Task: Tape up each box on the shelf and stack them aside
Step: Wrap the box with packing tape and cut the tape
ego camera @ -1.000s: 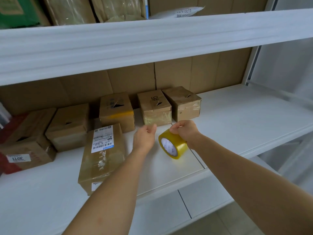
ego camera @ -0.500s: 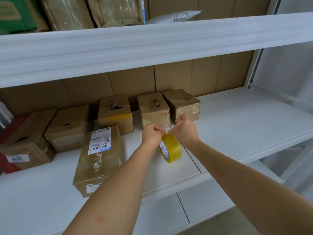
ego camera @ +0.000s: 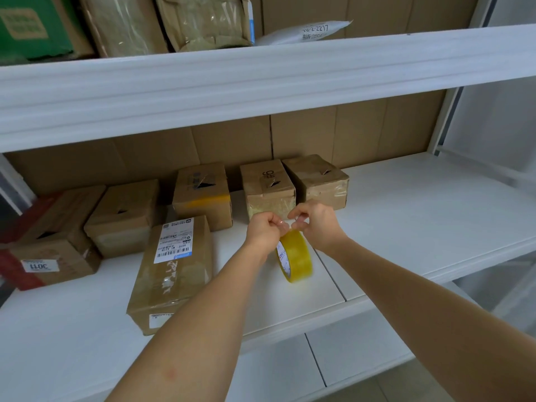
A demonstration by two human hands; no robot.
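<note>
A yellow roll of tape (ego camera: 297, 259) stands on edge on the white shelf (ego camera: 406, 227). My left hand (ego camera: 265, 231) and my right hand (ego camera: 314, 224) meet at the top of the roll, both pinching the tape there. Several brown cardboard boxes line the back of the shelf. One marked box (ego camera: 268, 185) and a taped box (ego camera: 317, 179) sit just behind my hands. Another box (ego camera: 203, 194) stands to their left. A long labelled box (ego camera: 172, 271) lies flat to the left of my left forearm.
Two more boxes (ego camera: 124, 216) (ego camera: 49, 242) sit at the far left of the shelf. The shelf above (ego camera: 261, 74) holds wrapped parcels and a white mailer (ego camera: 307, 31). A lower shelf (ego camera: 290, 361) shows below. Cardboard lines the back wall.
My left hand has closed in on the roll and now pinches at its top with my right hand. The roll has turned more upright and shifted slightly toward the boxes.
</note>
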